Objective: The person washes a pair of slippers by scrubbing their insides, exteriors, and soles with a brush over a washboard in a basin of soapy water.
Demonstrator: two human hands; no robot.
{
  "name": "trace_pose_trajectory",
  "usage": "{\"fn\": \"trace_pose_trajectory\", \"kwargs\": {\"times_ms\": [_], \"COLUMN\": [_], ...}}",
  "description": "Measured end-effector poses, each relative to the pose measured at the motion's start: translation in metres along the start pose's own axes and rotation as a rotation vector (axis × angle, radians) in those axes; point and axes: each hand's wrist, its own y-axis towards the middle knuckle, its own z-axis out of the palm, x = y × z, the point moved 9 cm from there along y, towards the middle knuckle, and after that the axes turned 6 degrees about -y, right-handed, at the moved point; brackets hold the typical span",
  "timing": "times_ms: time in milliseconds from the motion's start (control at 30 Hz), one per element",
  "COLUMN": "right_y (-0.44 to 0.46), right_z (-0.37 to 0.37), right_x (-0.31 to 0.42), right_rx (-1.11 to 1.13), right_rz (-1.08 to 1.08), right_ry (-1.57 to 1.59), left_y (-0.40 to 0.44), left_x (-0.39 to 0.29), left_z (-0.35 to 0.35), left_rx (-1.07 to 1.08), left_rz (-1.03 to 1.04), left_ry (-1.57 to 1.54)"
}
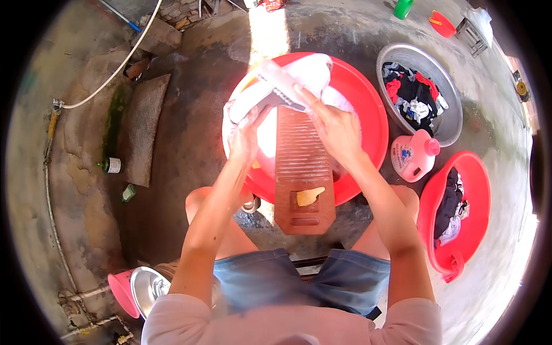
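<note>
Against the left hand (above the basin) tilts a white shoe.

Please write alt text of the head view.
A person's left hand holds a white shoe, the right hand a brush, above a red basin with a washboard. At right, a pink jug stands between a metal basin and a red tub, both holding clothes.

I wear a pale, pinkish-grey shirt whose short sleeves end on my upper arms, and blue denim shorts with seamed hems across my thighs. The denim runs from paler to darker blue. My forearms, hands and knees are bare.
</note>
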Motion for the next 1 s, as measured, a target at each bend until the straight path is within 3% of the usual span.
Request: {"fn": "trace_pose_trajectory", "kwargs": {"times_ms": [33, 67, 100, 167, 233, 367, 500, 633, 733, 767, 833, 900, 933, 1000], "right_y": [0.008, 0.019, 0.024, 0.018, 0.013, 0.009, 0.01, 0.009, 0.008, 0.01, 0.015, 0.019, 0.016, 0.014], "right_z": [0.0, -0.007, -0.009, 0.011, 0.004, 0.011, 0.002, 0.006, 0.001, -0.006, -0.008, 0.002, 0.012, 0.032], "right_x": [-0.016, -0.055, -0.09, -0.103, -0.07, -0.086, -0.068, -0.092, -0.103, -0.106, -0.103, -0.085, -0.072, -0.047], "right_rx": [0.029, 0.057, -0.151, 0.047, 0.21, 0.181, 0.184, 0.206, 0.112, 0.068, -0.002, -0.056, 0.083, 0.172], "right_rz": [0.071, 0.277, 0.221, 0.516, 0.448, 0.516, 0.405, 0.466, 0.479, 0.478, 0.387, 0.216, 0.199, 0.155], "right_ry": [-0.008, -0.023, 0.14, 1.012, 1.273, 1.074, 1.184, 1.116, 1.008, 0.919, 0.821, 0.808, 0.725, 0.576], "left_y": [-0.002, -0.003, -0.004, 0.001, -0.006, -0.01, -0.008, -0.01, -0.006, 0.0, -0.009, -0.011, -0.008, -0.017], "left_x": [-0.001, -0.003, -0.003, 0.01, 0.005, 0.016, 0.017, 0.011, 0.006, -0.002, -0.011, 0.009, 0.024, 0.035], "left_z": [-0.002, -0.003, -0.004, -0.014, 0.004, 0.0, 0.002, 0.011, -0.002, -0.005, 0.022, 0.017, 0.013, 0.042], "left_rx": [0.046, 0.09, 0.136, 0.089, 0.054, 0.215, 0.162, 0.199, 0.196, 0.368, 0.538, 0.487, 0.528, 0.52], "left_rz": [-0.008, -0.008, -0.009, -0.16, -0.209, -0.28, -0.342, -0.355, -0.402, -0.406, -0.443, -0.467, -0.382, -0.367], "left_ry": [-0.017, -0.04, -0.067, -0.086, -0.122, 0.299, -0.002, -0.087, 0.296, 0.603, 0.709, 0.801, 1.03, 1.04]}}
